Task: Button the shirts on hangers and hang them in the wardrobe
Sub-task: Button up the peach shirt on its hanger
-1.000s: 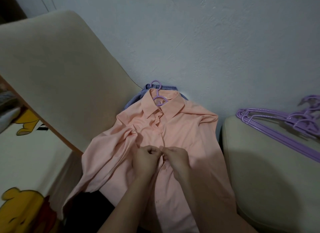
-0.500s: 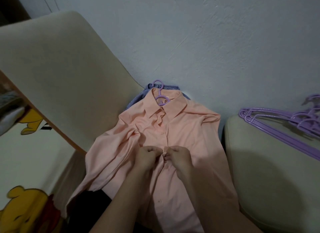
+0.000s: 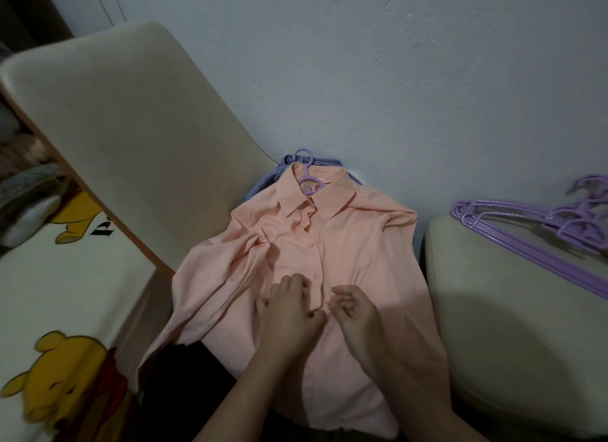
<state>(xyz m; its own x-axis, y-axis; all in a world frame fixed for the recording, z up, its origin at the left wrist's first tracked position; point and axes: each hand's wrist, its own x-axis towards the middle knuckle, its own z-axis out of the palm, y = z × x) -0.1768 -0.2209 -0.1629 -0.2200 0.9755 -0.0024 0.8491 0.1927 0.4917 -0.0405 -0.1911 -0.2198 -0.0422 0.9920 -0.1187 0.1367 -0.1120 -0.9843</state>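
A peach shirt lies front-up on a purple hanger, its collar against the wall and its upper buttons fastened. Under its collar a blue checked shirt peeks out. My left hand rests on the shirt left of the button strip, fingers stretched over the fabric and thumb by the strip. My right hand sits just right of the strip, its curled fingers and thumb pinching the strip's edge at mid-chest. The lower front of the shirt is hidden by my forearms.
A beige chair back leans at the left, above a cartoon-bear blanket. A beige cushion at the right carries a stack of purple hangers. The pale wall rises behind the shirt.
Both hands have slid down the button strip from the button they were pinching together. The left hand's fingers have spread out, and the two hands have come slightly apart.
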